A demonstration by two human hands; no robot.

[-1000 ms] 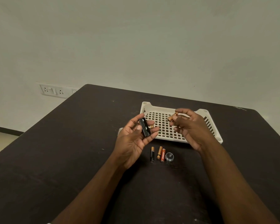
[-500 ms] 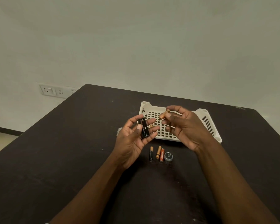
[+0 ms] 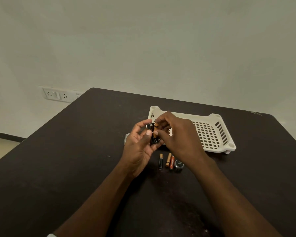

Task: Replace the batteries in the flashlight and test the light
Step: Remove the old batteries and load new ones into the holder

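My left hand [image 3: 138, 147] grips a small black battery holder [image 3: 151, 134] upright between thumb and fingers. My right hand [image 3: 178, 135] pinches a copper-topped battery [image 3: 155, 125] and presses it against the holder's top. On the dark table [image 3: 75, 168] just below the hands lie three loose batteries: a black one [image 3: 160, 161], a copper one [image 3: 168, 159] and an orange one [image 3: 172, 162]. Beside them stands a round black flashlight cap [image 3: 179, 164]. The flashlight body itself I cannot make out.
A white slotted plastic tray [image 3: 214, 134] sits behind the hands, partly hidden by them. A small whitish object [image 3: 126, 138] peeks out left of my left hand. Wall sockets [image 3: 55, 94] are at the far left, past the table's edge.
My right hand has moved left with the battery, from over the tray to the black holder in my left hand. The left hand has stayed almost still.
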